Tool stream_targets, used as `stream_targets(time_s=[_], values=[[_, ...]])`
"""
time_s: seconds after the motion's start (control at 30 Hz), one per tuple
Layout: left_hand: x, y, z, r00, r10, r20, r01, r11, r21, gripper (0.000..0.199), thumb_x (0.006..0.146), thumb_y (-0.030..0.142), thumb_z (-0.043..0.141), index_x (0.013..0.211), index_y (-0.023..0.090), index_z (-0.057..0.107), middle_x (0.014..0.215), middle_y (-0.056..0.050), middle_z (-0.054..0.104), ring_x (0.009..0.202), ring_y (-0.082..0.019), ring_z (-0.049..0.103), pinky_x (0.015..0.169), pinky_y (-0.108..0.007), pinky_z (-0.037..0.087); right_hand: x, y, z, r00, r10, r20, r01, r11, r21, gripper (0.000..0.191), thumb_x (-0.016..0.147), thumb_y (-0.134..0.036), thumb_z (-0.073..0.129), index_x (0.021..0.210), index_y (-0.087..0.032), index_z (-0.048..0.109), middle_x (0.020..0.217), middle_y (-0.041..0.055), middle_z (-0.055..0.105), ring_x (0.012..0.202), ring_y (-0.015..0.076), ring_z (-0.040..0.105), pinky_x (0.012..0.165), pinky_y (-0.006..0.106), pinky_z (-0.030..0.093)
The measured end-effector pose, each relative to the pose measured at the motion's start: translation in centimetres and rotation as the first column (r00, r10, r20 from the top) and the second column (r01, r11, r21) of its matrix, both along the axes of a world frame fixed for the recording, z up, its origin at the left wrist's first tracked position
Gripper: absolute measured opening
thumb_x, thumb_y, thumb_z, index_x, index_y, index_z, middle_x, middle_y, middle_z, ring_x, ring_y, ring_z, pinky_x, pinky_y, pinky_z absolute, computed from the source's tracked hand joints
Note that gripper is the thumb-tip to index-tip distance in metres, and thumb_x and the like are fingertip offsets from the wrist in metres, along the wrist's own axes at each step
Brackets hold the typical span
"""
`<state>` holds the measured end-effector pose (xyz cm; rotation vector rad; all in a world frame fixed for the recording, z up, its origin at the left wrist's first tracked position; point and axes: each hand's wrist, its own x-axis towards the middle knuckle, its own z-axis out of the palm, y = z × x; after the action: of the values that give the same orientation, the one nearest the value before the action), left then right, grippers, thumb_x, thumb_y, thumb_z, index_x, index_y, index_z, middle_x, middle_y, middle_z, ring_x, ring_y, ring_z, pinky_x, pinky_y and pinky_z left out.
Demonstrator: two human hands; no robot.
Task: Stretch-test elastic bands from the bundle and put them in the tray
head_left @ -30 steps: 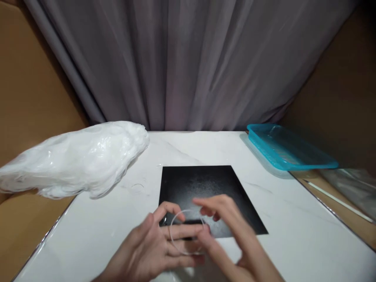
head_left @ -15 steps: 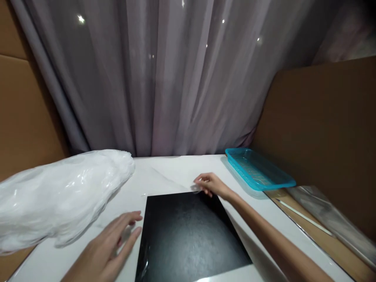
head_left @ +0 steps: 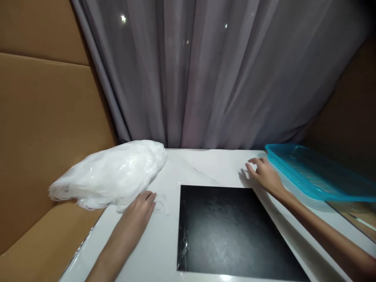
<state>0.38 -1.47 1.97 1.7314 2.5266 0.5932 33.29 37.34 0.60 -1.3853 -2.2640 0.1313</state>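
Note:
A black flat sheet (head_left: 232, 231) lies on the white tabletop, with shiny clear film along its left edge. Beside the heap of thin white plastic (head_left: 117, 172), my left hand (head_left: 141, 209) rests low at the heap's right edge. Its fingers are bent and close together; what is under them is hidden. A faint clear outline shows on the table just right of that hand. My right hand (head_left: 266, 176) is over the table beyond the sheet's far right corner, left of the blue tray (head_left: 296, 180). Its thumb and fingers are apart, with nothing visible between them.
Brown cardboard panels (head_left: 44, 117) stand at the left and right sides. A grey curtain (head_left: 205, 78) with small bright stars hangs behind the white table (head_left: 211, 164). Partly cut off at the right edge is a thin white strip (head_left: 362, 223) on cardboard.
The view has turned left. My left hand has gone from beside the black sheet to the white plastic heap, its fingers drawing together. My right hand has moved right, off the sheet's far edge, and opened.

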Motion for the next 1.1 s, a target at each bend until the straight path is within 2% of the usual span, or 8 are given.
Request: stream_targets(time_s=[0.13, 0.3, 0.4, 0.5, 0.7, 0.93, 1.03, 1.1], values=[[0.4, 0.6, 1.3, 1.000, 0.012, 0.003, -0.012, 1.000, -0.002, 0.036, 0.109, 0.030, 0.033, 0.107, 0.021, 0.068, 0.110, -0.011, 0.069, 0.106, -0.027, 0.067, 0.096, -0.044, 0.053, -0.4, -8.6, -0.1, 0.955, 0.266, -0.133, -0.266, 0.964, 0.018, 0.034, 0.107, -0.052, 0.047, 0.118, -0.025, 0.065, 0.116, 0.0081, 0.062, 0.075, 0.0181, 0.066, 0.076, 0.035, 0.052], [0.9, 0.3, 1.2, 0.999, 0.046, 0.026, -0.046, 0.999, 0.024, 0.036, 0.109, 0.032, 0.033, 0.118, 0.019, 0.064, 0.110, -0.012, 0.067, 0.106, -0.028, 0.066, 0.095, -0.044, 0.052, -1.0, -19.6, 5.4, 0.859, 0.477, -0.185, -0.460, 0.878, 0.130, 0.027, 0.109, -0.045, 0.048, 0.124, -0.026, 0.061, 0.117, 0.0085, 0.061, 0.069, 0.0172, 0.065, 0.061, 0.033, 0.051], [0.9, 0.0, 1.0, 0.998, 0.041, 0.056, -0.043, 0.998, 0.045, 0.039, 0.110, 0.035, 0.033, 0.133, 0.018, 0.060, 0.120, -0.014, 0.065, 0.116, -0.030, 0.063, 0.103, -0.047, 0.050, -1.5, -23.4, 7.8, 0.811, 0.573, -0.121, -0.514, 0.795, 0.322, 0.020, 0.107, -0.030, 0.054, 0.124, -0.024, 0.061, 0.117, 0.0096, 0.061, 0.077, 0.0189, 0.067, 0.063, 0.033, 0.051], [1.0, -0.2, 1.5, 0.995, -0.005, 0.096, -0.002, 0.997, 0.071, 0.039, 0.110, 0.035, 0.031, 0.134, 0.022, 0.060, 0.121, -0.011, 0.063, 0.117, -0.029, 0.063, 0.106, -0.046, 0.049, -2.0, -24.6, 7.7, 0.765, 0.628, -0.142, -0.553, 0.754, 0.353, 0.016, 0.105, -0.016, 0.053, 0.119, -0.021, 0.060, 0.110, 0.0094, 0.061, 0.084, 0.0193, 0.067, 0.068, 0.034, 0.051], [3.0, 0.2, 4.5, 0.950, -0.189, 0.249, 0.156, 0.977, 0.147, 0.038, 0.112, 0.036, 0.031, 0.136, 0.028, 0.059, 0.128, -0.008, 0.061, 0.121, -0.023, 0.061, 0.108, -0.039, 0.048, -2.7, -25.8, 4.8, 0.668, 0.661, -0.342, -0.678, 0.730, 0.085, 0.016, 0.109, -0.018, 0.045, 0.119, -0.023, 0.057, 0.110, 0.0085, 0.058, 0.084, 0.0182, 0.064, 0.069, 0.035, 0.052], [8.8, 1.0, 4.9, 0.667, -0.285, 0.688, 0.181, 0.958, 0.221, 0.031, 0.110, 0.045, 0.044, 0.123, 0.027, 0.067, 0.121, -0.007, 0.065, 0.112, -0.022, 0.062, 0.097, -0.035, 0.049, -3.9, -27.6, 3.5, 0.618, 0.511, -0.598, -0.730, 0.655, -0.195, 0.039, 0.106, -0.032, 0.054, 0.144, -0.024, 0.051, 0.113, 0.0087, 0.063, 0.082, 0.0181, 0.063, 0.071, 0.034, 0.052], [10.1, 1.2, 4.4, 0.566, -0.256, 0.783, 0.145, 0.967, 0.211, 0.032, 0.108, 0.048, 0.049, 0.114, 0.024, 0.069, 0.106, -0.006, 0.066, 0.097, -0.019, 0.062, 0.090, -0.032, 0.048, -4.0, -27.1, 3.5, 0.591, 0.371, -0.717, -0.754, 0.570, -0.327, 0.023, 0.107, -0.037, 0.056, 0.114, -0.021, 0.071, 0.091, 0.0056, 0.068, 0.074, 0.0164, 0.063, 0.067, 0.030, 0.050], [10.5, 1.2, 4.3, 0.502, -0.228, 0.835, 0.133, 0.974, 0.186, 0.032, 0.106, 0.050, 0.053, 0.109, 0.022, 0.069, 0.094, -0.004, 0.064, 0.091, -0.018, 0.060, 0.087, -0.031, 0.047, -3.8, -26.6, 3.8, 0.595, 0.239, -0.768, -0.757, 0.489, -0.434, 0.029, 0.105, -0.044, 0.060, 0.097, -0.019, 0.074, 0.077, 0.0039, 0.068, 0.068, 0.0152, 0.063, 0.064, 0.027, 0.048]])
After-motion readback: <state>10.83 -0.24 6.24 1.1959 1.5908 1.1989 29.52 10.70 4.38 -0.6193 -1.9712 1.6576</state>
